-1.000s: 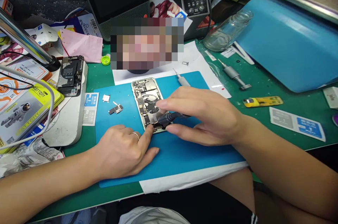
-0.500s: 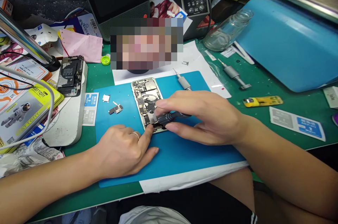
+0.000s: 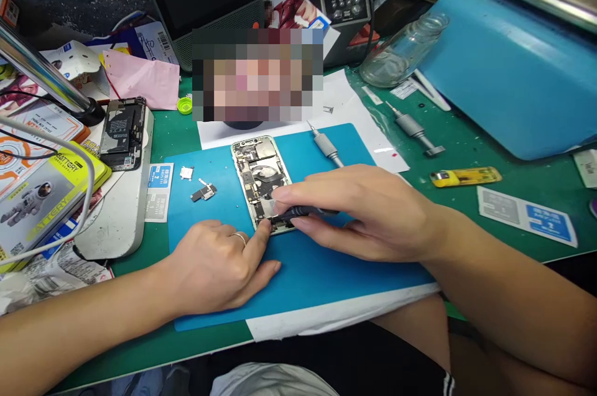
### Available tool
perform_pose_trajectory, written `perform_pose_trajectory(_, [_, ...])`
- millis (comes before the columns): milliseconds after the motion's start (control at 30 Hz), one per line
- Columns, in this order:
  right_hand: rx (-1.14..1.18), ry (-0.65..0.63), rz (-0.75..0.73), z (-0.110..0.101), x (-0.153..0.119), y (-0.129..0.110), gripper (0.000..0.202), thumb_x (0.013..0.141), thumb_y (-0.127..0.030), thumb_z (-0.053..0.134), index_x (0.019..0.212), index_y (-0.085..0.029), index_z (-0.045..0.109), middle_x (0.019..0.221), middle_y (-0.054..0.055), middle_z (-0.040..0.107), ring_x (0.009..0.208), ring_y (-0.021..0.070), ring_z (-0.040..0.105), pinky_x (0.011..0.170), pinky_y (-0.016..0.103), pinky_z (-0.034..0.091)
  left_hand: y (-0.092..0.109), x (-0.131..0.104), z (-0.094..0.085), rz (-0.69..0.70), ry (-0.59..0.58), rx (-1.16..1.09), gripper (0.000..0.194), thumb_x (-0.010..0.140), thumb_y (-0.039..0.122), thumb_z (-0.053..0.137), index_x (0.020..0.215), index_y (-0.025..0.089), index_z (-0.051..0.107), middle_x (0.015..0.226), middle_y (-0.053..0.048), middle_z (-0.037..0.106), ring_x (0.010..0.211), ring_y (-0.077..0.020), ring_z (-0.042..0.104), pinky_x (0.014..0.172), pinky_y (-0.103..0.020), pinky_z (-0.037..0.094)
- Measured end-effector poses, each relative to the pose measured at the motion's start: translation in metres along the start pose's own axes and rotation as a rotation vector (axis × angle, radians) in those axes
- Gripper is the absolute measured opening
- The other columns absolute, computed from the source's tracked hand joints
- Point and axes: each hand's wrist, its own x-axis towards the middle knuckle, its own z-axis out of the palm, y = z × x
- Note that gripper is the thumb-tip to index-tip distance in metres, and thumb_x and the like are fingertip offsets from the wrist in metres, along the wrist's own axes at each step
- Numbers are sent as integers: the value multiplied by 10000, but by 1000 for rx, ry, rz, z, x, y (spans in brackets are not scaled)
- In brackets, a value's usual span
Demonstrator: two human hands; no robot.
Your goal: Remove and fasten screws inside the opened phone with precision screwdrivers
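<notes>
An opened smartphone [image 3: 267,173] lies on a blue mat [image 3: 321,275], its internal parts exposed. My left hand [image 3: 222,262] rests at the phone's lower left, the index fingertip on its edge and the thumb stretched out below. The other fingers are curled, and I see nothing held in them. In my right hand [image 3: 368,212], thumb and fingers pinch black tweezers [image 3: 308,212] over the lower part of the phone. Their tip is hard to make out against the parts. Left of the phone lie a small dark bracket [image 3: 204,191] and a small silver plate [image 3: 186,172].
A precision screwdriver [image 3: 325,145] lies past my right hand; another screwdriver [image 3: 413,127] is farther right. Nearby are a yellow cutter [image 3: 465,176], a glass jar [image 3: 403,51] and wipe packets [image 3: 527,216]. Another opened phone [image 3: 125,133] sits on a white box [image 3: 112,216] at left.
The tweezers in my right hand have tilted lower and flatter over the phone's bottom end. My left hand and the phone stay about where they were.
</notes>
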Motion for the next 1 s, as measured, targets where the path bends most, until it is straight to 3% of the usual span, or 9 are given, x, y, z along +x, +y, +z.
perform_pose_trajectory(100, [-27, 3, 1, 1, 0, 0, 297, 1021, -165, 526, 1318, -154, 529, 1154, 71, 771, 1036, 139, 754, 897, 245, 625, 0, 0, 0, -1, 0, 7, 461, 1083, 365, 361, 1181, 23, 654, 568, -15, 640, 481, -203, 640, 440, -331, 453])
perform_pose_trajectory(267, [-17, 35, -21, 5, 2, 3, 353, 1025, -231, 551, 1375, -199, 516, 1053, 47, 777, 860, 153, 749, 780, 272, 626, 1, 1, -2, -6, -8, 20, 446, 1086, 353, 351, 1166, 33, 651, 566, -13, 639, 485, -200, 642, 446, -327, 430])
perform_pose_trajectory(467, [66, 47, -6, 5, 3, 2, 564, 994, -129, 542, 1527, -245, 396, 1183, 43, 764, 1022, 140, 761, 904, 218, 621, 1, 1, -2, -3, 8, -1, 475, 1089, 362, 328, 1171, 22, 650, 557, -10, 626, 470, -210, 629, 448, -358, 452])
perform_pose_trajectory(600, [97, 44, 18, 5, 3, 1, 488, 991, -122, 560, 1458, -241, 482, 1092, 23, 792, 951, 136, 778, 854, 210, 631, 0, 0, -2, -7, 5, -16, 468, 1087, 359, 333, 1156, 24, 652, 571, -14, 630, 468, -211, 620, 450, -369, 468])
perform_pose_trajectory(733, [113, 51, 17, 6, 3, 2, 391, 1000, -127, 558, 1377, -228, 539, 1144, 39, 782, 960, 132, 775, 829, 211, 627, 0, 0, -1, -10, 4, -20, 465, 1085, 366, 340, 1164, 26, 649, 572, -12, 628, 470, -210, 619, 451, -361, 471])
perform_pose_trajectory(900, [49, 48, 59, 6, 0, 7, 407, 998, -188, 573, 1399, -215, 512, 994, 32, 786, 826, 151, 775, 748, 241, 634, -1, 0, -1, -6, 7, -25, 490, 1088, 366, 334, 1221, -3, 628, 583, -18, 640, 462, -194, 613, 458, -337, 472])
perform_pose_trajectory(1000, [2, 37, 72, 7, -3, 11, 526, 980, -236, 606, 1479, -211, 439, 979, 35, 773, 802, 176, 764, 738, 283, 643, -1, 0, -1, 3, 1, -32, 492, 1086, 364, 345, 1220, -12, 630, 584, -23, 644, 463, -198, 615, 446, -341, 467])
